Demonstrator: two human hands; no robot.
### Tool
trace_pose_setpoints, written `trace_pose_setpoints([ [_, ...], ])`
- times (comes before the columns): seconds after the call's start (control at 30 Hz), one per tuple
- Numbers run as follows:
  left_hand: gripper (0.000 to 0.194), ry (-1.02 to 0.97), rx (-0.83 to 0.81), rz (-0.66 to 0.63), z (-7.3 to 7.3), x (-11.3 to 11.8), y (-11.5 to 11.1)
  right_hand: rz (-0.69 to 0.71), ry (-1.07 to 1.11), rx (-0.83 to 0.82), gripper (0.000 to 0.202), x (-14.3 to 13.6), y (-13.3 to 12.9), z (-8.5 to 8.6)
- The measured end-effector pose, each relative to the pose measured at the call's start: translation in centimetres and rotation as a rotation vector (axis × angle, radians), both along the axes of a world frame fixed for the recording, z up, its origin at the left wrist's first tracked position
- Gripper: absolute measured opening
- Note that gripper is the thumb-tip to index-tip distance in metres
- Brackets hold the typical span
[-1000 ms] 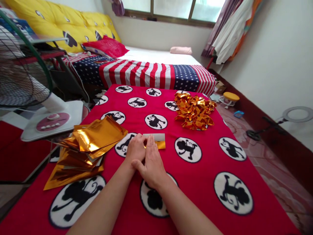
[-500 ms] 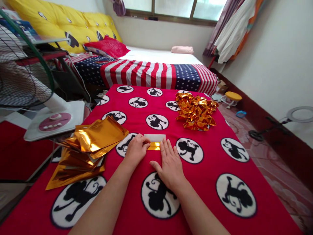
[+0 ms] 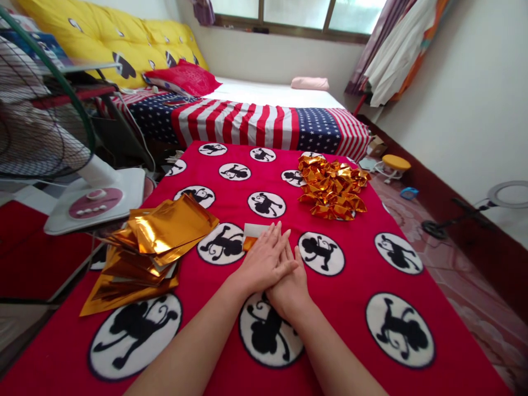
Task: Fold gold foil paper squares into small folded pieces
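A partly folded sheet of gold foil paper (image 3: 250, 231) lies on the red cloth (image 3: 206, 341) in front of me, its white back showing along the far side. Flat over its right part rests my left hand (image 3: 266, 261), fingers stretched out. My right hand (image 3: 292, 289) lies partly beneath the left one, its fingers also extended, and the two overlap. Most of the foil paper is covered by the hands. To the left is a loose stack of gold foil sheets (image 3: 173, 225). At the far right of the cloth sits a pile of folded gold foil pieces (image 3: 332, 187).
A fan base (image 3: 127, 187) stands beyond the table's left edge. Behind the table is a bed (image 3: 247, 124) with a striped and starred cover. On the floor at right are a yellow stool (image 3: 396, 162) and a ring-light stand (image 3: 462, 214).
My left hand has moved right, from the foil paper's left edge onto my right hand, and its fingers have straightened. The right hand has stayed nearly in place.
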State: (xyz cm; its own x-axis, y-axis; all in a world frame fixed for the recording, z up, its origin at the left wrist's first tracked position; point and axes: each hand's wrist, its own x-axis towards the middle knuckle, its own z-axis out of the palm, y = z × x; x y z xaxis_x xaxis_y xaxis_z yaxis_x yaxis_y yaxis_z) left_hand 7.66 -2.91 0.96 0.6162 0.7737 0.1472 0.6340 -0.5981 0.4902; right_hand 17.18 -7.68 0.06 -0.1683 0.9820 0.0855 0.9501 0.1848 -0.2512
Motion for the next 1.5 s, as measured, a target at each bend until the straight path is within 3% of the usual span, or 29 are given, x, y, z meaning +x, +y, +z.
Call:
trace_pose_setpoints([
  [0.37, 0.084, 0.162, 0.071, 0.228, -1.9, -2.3, -0.3, -0.040, 0.030, -0.022, 0.066, 0.4, -0.4, 0.4],
  [0.53, 0.072, 0.220, 0.123, 0.231, -2.0, -3.7, -0.8, -0.013, 0.108, -0.011, 0.060, 1.4, 0.0, 0.2],
  [0.7, 0.066, 0.264, 0.192, 0.264, -2.2, -3.5, -1.0, -0.026, 0.306, 0.042, 0.060, 2.1, 0.3, 0.7],
  [0.77, 0.066, 0.279, 0.212, 0.269, -2.6, -3.4, -1.0, 0.030, 0.311, 0.092, 0.060, 1.1, 0.2, 1.1],
  [0.87, 0.064, 0.304, 0.211, 0.270, -3.2, -3.4, -0.7, 0.234, 0.329, 0.031, 0.069, -1.1, 0.0, 1.6],
  [0.93, 0.062, 0.317, 0.210, 0.283, -3.5, -3.5, -0.6, 0.229, 0.338, -0.023, 0.076, -1.9, 0.1, 1.7],
  [1.23, 0.066, 0.308, 0.207, 0.295, -2.1, -3.4, -1.1, 0.117, 0.082, -0.066, 0.072, 2.0, 0.4, 0.8],
  [1.37, 0.074, 0.316, 0.178, 0.405, -1.7, -4.7, -0.9, 0.121, 0.046, -0.051, 0.071, 2.0, 0.3, 0.6],
  [1.5, 0.070, 0.290, 0.137, 0.493, -1.8, -5.9, -0.2, 0.107, 0.018, -0.043, 0.074, 1.6, 0.4, 0.2],
])
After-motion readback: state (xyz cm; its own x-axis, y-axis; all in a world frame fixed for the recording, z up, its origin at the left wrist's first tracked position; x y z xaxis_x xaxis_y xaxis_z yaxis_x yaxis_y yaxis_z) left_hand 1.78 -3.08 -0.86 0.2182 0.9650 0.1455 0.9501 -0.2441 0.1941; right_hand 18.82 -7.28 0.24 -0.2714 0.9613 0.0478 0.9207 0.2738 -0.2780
